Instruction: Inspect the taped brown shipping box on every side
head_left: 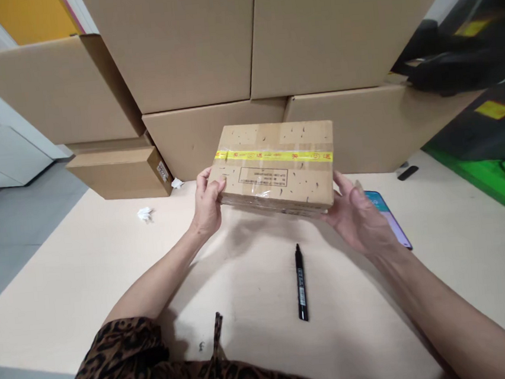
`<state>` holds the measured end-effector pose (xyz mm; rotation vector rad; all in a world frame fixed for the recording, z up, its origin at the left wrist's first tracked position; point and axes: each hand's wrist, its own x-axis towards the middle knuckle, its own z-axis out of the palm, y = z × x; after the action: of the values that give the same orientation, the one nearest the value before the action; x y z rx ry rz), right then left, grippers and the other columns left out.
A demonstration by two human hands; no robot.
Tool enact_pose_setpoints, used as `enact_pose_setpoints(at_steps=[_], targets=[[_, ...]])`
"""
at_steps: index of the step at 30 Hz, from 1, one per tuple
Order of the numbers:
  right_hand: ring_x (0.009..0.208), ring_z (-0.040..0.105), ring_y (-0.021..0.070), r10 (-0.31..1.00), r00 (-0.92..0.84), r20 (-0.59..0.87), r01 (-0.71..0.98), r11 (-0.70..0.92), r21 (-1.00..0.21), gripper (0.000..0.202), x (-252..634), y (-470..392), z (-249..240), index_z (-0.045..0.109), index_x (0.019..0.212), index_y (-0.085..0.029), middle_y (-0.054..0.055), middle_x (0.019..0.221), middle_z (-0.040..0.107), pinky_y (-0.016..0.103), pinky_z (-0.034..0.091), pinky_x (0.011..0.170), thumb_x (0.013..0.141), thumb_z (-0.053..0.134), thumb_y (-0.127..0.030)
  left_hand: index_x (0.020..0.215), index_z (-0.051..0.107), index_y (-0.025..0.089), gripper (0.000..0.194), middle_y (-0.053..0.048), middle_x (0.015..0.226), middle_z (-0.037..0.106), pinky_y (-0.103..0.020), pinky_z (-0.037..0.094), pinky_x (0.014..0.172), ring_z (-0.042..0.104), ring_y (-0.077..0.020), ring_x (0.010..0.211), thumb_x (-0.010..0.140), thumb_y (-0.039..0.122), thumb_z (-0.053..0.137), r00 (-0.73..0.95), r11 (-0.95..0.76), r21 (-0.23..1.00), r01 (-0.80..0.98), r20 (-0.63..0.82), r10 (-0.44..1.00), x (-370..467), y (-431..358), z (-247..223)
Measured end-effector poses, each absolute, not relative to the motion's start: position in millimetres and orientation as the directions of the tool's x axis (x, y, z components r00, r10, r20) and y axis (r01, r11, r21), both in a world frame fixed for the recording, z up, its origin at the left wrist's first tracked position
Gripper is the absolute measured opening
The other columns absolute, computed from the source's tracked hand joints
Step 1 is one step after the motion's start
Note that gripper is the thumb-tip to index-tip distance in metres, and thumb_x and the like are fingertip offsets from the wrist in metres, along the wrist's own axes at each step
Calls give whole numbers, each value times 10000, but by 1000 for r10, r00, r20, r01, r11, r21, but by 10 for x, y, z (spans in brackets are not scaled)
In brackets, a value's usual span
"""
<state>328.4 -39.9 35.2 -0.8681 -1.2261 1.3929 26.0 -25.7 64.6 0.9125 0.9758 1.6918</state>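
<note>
A brown cardboard box (262,197) is held above the table between my two hands, its marked face tilted toward me. Yellow tape with red print runs across it, a printed frame of text sits below the tape, and small black marks dot the surface. My left hand (208,202) grips the left end, thumb on the near face. At the right end my right hand (355,215) supports the lower corner, its fingers partly behind the box. Below the box an uncapped black marker pen (301,283) lies on the table, tip pointing away from me.
Large cardboard cartons (212,140) are stacked along the back of the table (122,273). A smaller carton (121,175) stands at the left. Crumpled white paper (145,214) lies nearby. Beyond my right hand are a phone (392,223) and a black pen cap (408,172).
</note>
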Motion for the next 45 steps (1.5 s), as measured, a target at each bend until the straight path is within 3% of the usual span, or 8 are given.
enact_pose_setpoints(at_steps=[3, 8, 13, 18, 25, 29, 40, 45], targets=[[1507, 650, 395, 980, -197, 30, -234, -17, -972, 711, 3215, -485, 455, 679, 1406, -443, 16, 1583, 710, 598, 659, 1127, 783, 915, -693, 1167, 597, 282, 674, -58, 1236, 695, -404, 537, 1044, 649, -288, 1224, 675, 608, 922, -235, -309, 922, -234, 255, 938, 274, -268, 542], [1444, 710, 405, 987, -157, -45, -282, -88, -955, 785, 3149, -507, 491, 681, 1446, -385, 41, 1411, 823, 605, 620, 1193, 713, 952, -459, 1335, 556, 297, 820, -119, 1441, 640, -558, 466, 1259, 586, -369, 1449, 720, 719, 897, -114, -446, 891, -86, 436, 893, 238, -274, 416], [1400, 744, 406, 995, -96, -15, -322, -45, -946, 808, 3160, -488, 523, 713, 1411, -362, 33, 1337, 858, 596, 620, 1205, 637, 946, -348, 1575, 425, 349, 1053, -141, 1772, 428, -652, 317, 1382, 337, -441, 1697, 702, 657, 926, 86, -318, 943, -96, 326, 941, 176, -299, 453], [1352, 774, 403, 992, -125, 32, -282, -5, -959, 739, 3224, -457, 468, 724, 1392, -365, 38, 1368, 848, 619, 651, 1159, 680, 923, -379, 1675, 409, 339, 1043, -121, 1788, 465, -610, 329, 1385, 412, -425, 1671, 775, 522, 904, 225, -168, 975, -148, 198, 954, 179, -402, 606], [1311, 793, 413, 986, -146, 83, -226, 49, -973, 810, 3259, -431, 427, 670, 1452, -372, 67, 1403, 827, 650, 650, 1148, 691, 946, -408, 1422, 616, 276, 766, -117, 1689, 568, -516, 398, 1347, 440, -382, 1650, 849, 743, 817, 147, -149, 976, -156, 172, 974, 209, -405, 729], [1356, 765, 407, 980, -161, 116, -209, 81, -974, 825, 3258, -442, 390, 643, 1430, -372, 61, 1457, 797, 657, 607, 1196, 682, 990, -419, 1292, 584, 237, 677, -127, 1483, 680, -513, 469, 1256, 595, -353, 1470, 848, 684, 832, 53, -113, 990, -81, 117, 992, 242, -414, 722], [1371, 754, 385, 955, -222, 195, -140, 167, -976, 957, 3224, -420, 335, 558, 1527, -409, 63, 1550, 728, 634, 613, 1181, 697, 1020, -526, 1270, 455, 252, 931, -140, 1382, 695, -528, 553, 1153, 705, -347, 1323, 648, 596, 1056, 26, 16, 984, -179, -11, 1000, 342, -487, 667], [1380, 750, 394, 961, -206, 184, -154, 154, -976, 861, 3280, -397, 320, 590, 1487, -405, 57, 1545, 736, 651, 593, 1208, 730, 992, -473, 1202, 587, 251, 781, -130, 1406, 690, -510, 490, 1229, 617, -360, 1452, 793, 869, 831, 60, -42, 980, -195, 54, 997, 241, -376, 646]])
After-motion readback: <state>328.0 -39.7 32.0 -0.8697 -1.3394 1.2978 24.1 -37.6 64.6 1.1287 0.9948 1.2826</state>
